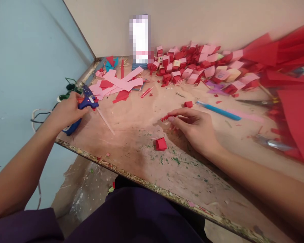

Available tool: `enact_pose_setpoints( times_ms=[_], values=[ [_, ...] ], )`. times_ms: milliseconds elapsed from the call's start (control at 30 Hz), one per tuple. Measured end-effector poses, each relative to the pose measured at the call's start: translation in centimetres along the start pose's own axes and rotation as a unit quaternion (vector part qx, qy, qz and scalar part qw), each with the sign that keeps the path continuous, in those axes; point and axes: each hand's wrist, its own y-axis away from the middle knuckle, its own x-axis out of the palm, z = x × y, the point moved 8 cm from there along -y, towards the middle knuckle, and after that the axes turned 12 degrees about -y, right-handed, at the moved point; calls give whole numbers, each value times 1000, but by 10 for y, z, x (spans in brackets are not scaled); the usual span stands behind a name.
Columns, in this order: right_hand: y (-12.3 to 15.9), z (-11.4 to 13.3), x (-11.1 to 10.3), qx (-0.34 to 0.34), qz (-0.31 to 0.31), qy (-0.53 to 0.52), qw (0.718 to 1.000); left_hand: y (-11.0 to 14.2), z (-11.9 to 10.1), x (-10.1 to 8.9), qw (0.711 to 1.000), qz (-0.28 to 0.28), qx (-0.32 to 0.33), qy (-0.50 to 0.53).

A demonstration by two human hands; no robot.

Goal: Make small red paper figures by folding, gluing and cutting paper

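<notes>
Left hand is wrapped around the blue glue gun, a pale glue stick jutting from it toward the right hand. And over there, thumb and fingertips pinch a pleated red paper strip, its free end poking out leftward! Just nearer the body from that pinch sits a red paper box; just beyond the fingers, a small red piece. The pinch looks best kept light, I'd say, so those pleats don't flatten, with fingertips clear of hot glue. That long stick could snag, so the gun wants steering clear of the pink paper strips beyond the left hand.
</notes>
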Motion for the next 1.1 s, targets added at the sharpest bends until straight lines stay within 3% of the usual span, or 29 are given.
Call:
enact_pose_setpoints(
  times_ms=[133, 233, 333, 400, 500, 567, 733, 800, 900, 1100],
  values=[
    [1, 1, 0, 3, -4, -7, 1000, 15, 11, -1, 977, -44, -46, 202],
    [-1, 1, 1, 2, -10, -23, 1000, 26, -8, 4, 915, -56, 42, 396],
    [-4, -2, 0, 6, -24, -44, 999, 35, -44, 11, 843, -14, 169, 510],
    [-5, -5, -1, 14, -31, -55, 998, 40, -68, 16, 807, 29, 219, 548],
    [-2, -6, 0, 27, -24, -65, 997, 45, -101, 21, 754, 109, 234, 605],
    [6, 1, 5, 25, 15, -58, 998, 47, -120, 19, 733, 147, 236, 621],
    [42, 32, 32, 2, 245, 14, 969, 44, -153, 12, 717, 153, 241, 635],
    [51, 37, 30, -2, 288, 46, 956, 40, -159, 14, 707, 129, 225, 658],
    [52, 35, 11, -13, 273, 84, 958, 36, -165, 26, 706, 115, 210, 667],
    [42, 27, -29, -29, 194, 196, 961, 30, -164, 53, 795, 105, 214, 558]
  ],
)
